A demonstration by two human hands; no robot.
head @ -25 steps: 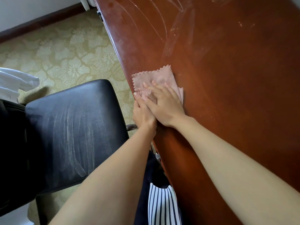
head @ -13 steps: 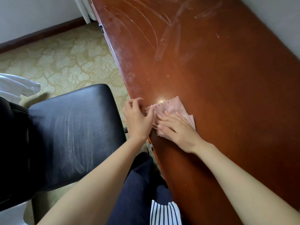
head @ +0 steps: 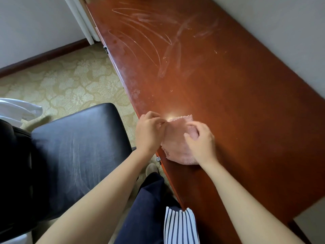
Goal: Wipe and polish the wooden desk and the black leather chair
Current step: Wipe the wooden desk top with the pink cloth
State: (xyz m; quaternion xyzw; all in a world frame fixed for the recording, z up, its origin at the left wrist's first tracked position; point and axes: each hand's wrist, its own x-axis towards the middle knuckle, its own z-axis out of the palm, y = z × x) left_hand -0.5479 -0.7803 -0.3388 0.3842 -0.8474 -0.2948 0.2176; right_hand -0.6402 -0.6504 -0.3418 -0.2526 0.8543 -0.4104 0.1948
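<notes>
A pink cloth (head: 175, 141) lies bunched on the reddish wooden desk (head: 237, 106), close to its front edge. My left hand (head: 149, 132) pinches the cloth's upper left corner. My right hand (head: 202, 141) curls over the cloth's right side and grips it. White smear streaks mark the far part of the desk top. The black leather chair (head: 73, 152) stands left of the desk, its seat showing faint pale wipe streaks.
A grey wall (head: 281, 32) runs along the desk's right side. Patterned beige carpet (head: 70, 85) covers the floor between chair and desk. White fabric (head: 15, 110) lies at the far left. My dark trousers and striped top are at the bottom.
The cloth has come toward me along the desk's front edge. My right hand went from lying flat on it to gripping it, and my left hand now pinches a corner.
</notes>
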